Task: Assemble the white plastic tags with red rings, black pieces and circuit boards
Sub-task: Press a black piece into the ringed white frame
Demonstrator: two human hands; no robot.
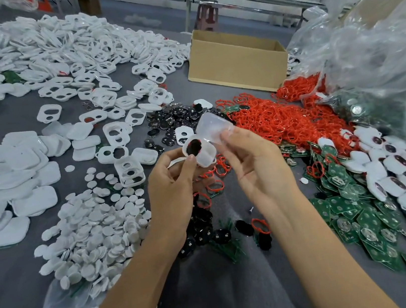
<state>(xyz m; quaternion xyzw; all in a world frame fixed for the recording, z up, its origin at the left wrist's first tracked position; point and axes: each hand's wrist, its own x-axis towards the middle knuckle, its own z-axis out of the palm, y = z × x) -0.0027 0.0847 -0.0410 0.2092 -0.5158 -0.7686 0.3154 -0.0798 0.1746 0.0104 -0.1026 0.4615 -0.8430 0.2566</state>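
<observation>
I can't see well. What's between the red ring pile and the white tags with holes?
A heap of black pieces lies between the red rings and the holed white tags, seen in the head view.

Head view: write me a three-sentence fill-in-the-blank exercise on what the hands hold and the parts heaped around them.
The left hand holds a white tag whose opening shows a ____ piece. The right hand pinches a clear cover in front of a heap of ____ rings. The circuit boards lying on the right are ____.
Missing words: black; red; green.
</observation>
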